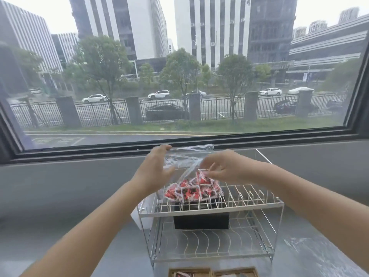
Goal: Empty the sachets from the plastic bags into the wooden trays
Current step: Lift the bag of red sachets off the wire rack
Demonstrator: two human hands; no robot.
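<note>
A clear plastic bag (185, 159) full of red and white sachets (191, 188) rests on the top shelf of a wire rack (249, 200). My left hand (155, 168) grips the bag's left side near its opening. Over the sachets, my right hand (221, 168) pinches the bag's right side. A wooden tray (190, 272) with a few red sachets in it shows at the bottom edge, with a second wooden tray (235, 272) beside it on the right.
The two-tier metal rack stands on a grey counter (69, 226) below a wide window (179, 76). A black box (201, 218) sits behind the rack, under the bag. A white object (139, 216) leans at the rack's left side.
</note>
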